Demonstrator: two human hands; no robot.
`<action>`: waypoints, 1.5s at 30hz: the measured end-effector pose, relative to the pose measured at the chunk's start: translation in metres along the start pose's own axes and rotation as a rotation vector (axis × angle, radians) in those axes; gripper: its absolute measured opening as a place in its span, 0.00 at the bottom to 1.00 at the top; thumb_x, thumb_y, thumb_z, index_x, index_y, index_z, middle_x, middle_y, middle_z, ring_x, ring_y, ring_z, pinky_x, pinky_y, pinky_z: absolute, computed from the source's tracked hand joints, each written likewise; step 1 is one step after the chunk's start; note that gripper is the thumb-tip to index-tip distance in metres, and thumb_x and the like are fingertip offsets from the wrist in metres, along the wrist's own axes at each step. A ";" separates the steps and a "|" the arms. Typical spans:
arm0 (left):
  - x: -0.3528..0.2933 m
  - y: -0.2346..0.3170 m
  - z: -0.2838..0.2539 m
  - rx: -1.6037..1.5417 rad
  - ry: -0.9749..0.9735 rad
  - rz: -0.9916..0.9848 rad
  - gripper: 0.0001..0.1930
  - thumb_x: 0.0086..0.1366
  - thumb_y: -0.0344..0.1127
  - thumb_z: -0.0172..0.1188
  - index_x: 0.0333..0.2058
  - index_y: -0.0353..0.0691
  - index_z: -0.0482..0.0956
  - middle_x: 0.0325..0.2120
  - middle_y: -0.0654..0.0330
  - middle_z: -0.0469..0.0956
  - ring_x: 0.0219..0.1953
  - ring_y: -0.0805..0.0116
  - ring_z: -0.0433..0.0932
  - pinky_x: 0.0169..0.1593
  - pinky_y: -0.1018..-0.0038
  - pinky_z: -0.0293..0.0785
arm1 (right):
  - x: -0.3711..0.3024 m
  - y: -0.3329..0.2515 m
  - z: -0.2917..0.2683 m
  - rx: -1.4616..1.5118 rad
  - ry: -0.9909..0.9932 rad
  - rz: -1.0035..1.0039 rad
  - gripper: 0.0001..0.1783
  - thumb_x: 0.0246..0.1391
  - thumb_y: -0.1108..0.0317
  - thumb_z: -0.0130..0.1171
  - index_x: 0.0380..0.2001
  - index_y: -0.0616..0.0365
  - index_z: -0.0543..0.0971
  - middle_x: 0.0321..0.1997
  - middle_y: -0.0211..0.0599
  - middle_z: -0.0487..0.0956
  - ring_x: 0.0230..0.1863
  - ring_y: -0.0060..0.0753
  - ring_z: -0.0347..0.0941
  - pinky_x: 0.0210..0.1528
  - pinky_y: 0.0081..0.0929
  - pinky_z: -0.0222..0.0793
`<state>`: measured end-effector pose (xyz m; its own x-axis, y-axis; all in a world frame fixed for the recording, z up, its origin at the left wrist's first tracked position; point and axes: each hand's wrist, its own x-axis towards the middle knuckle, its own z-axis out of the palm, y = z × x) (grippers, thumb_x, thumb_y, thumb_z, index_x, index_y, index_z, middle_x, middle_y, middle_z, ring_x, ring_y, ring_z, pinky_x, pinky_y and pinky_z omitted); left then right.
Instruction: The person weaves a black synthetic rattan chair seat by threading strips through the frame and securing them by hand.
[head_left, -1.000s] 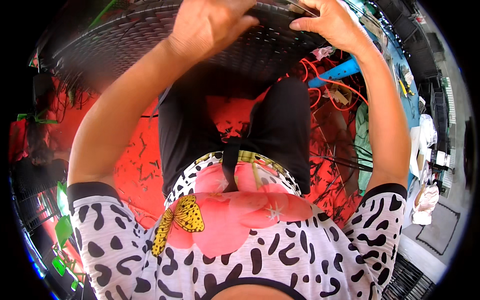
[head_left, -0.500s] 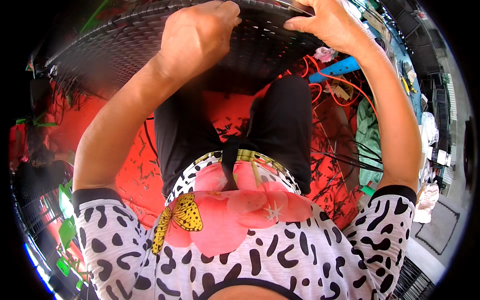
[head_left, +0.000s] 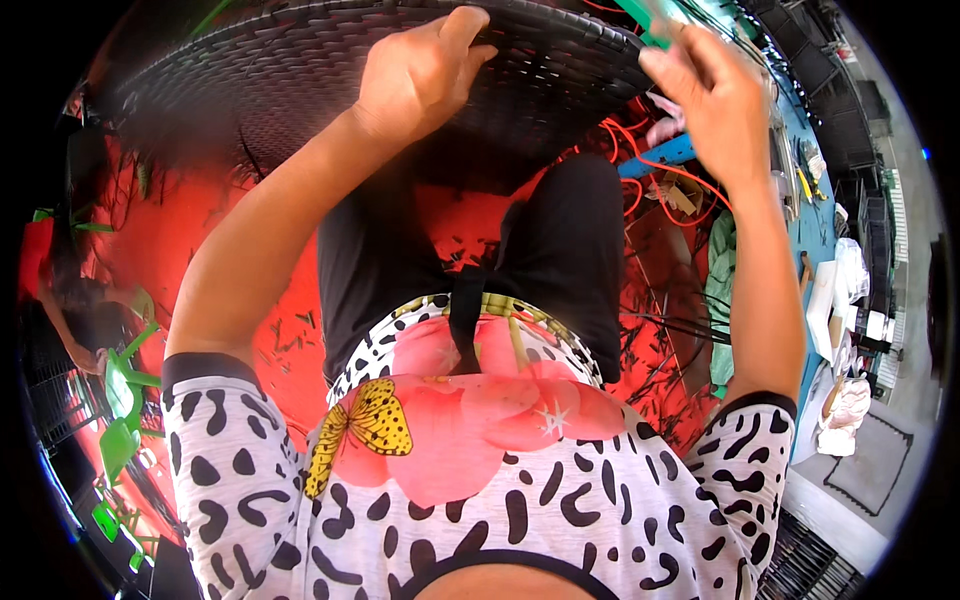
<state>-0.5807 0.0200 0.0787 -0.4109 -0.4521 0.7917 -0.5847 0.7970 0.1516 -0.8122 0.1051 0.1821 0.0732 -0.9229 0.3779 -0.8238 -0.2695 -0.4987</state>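
Though black, glossy woven panel (head_left: 530,80)

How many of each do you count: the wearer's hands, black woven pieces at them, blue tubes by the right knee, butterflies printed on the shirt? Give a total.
Left hand and right hand: 2
Black woven piece: 1
Blue tube: 1
Printed butterfly: 1
Total: 5

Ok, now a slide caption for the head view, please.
Left hand and right hand at a dark woven piece, red floor below.
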 end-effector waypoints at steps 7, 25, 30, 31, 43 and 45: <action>0.000 0.001 -0.005 -0.103 0.044 0.201 0.31 0.55 0.23 0.58 0.58 0.30 0.60 0.24 0.54 0.74 0.22 0.55 0.74 0.24 0.65 0.72 | -0.012 0.019 -0.002 -0.150 -0.120 -0.185 0.19 0.48 0.61 0.63 0.44 0.55 0.78 0.33 0.42 0.78 0.32 0.45 0.76 0.37 0.35 0.71; -0.028 -0.001 0.038 0.076 0.067 0.039 0.26 0.53 0.27 0.59 0.54 0.39 0.68 0.19 0.59 0.73 0.17 0.62 0.74 0.18 0.69 0.69 | 0.012 -0.047 -0.025 -1.017 -0.223 -0.465 0.12 0.49 0.69 0.60 0.38 0.55 0.73 0.30 0.41 0.73 0.29 0.50 0.74 0.29 0.41 0.70; -0.017 0.009 0.014 -0.045 0.031 0.077 0.32 0.55 0.24 0.55 0.59 0.25 0.58 0.21 0.55 0.73 0.17 0.60 0.74 0.20 0.67 0.70 | 0.012 -0.044 -0.022 -1.035 -0.171 -0.517 0.11 0.48 0.72 0.60 0.36 0.56 0.72 0.29 0.40 0.72 0.29 0.50 0.74 0.28 0.41 0.69; -0.016 0.007 0.012 -0.043 0.031 0.077 0.32 0.55 0.24 0.55 0.59 0.25 0.58 0.21 0.55 0.73 0.17 0.60 0.74 0.20 0.67 0.70 | 0.015 -0.043 -0.022 -1.034 -0.170 -0.519 0.11 0.48 0.72 0.60 0.36 0.56 0.72 0.29 0.40 0.72 0.29 0.50 0.74 0.28 0.41 0.69; -0.019 -0.005 0.026 0.019 0.116 0.093 0.27 0.50 0.24 0.56 0.52 0.43 0.69 0.22 0.59 0.74 0.16 0.59 0.74 0.18 0.67 0.70 | 0.021 -0.007 -0.005 -0.678 -0.144 -0.508 0.16 0.49 0.68 0.61 0.44 0.48 0.76 0.35 0.35 0.74 0.33 0.46 0.74 0.34 0.37 0.70; -0.021 -0.001 0.029 -0.017 0.094 0.023 0.26 0.52 0.24 0.55 0.52 0.44 0.67 0.25 0.57 0.76 0.17 0.57 0.75 0.19 0.65 0.71 | 0.020 -0.002 -0.004 -0.628 -0.171 -0.481 0.17 0.49 0.68 0.61 0.45 0.49 0.76 0.36 0.35 0.75 0.33 0.46 0.74 0.34 0.37 0.70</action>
<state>-0.5916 0.0167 0.0445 -0.3558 -0.3945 0.8472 -0.5634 0.8138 0.1424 -0.8116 0.0884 0.1942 0.5430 -0.7883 0.2894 -0.8385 -0.4901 0.2383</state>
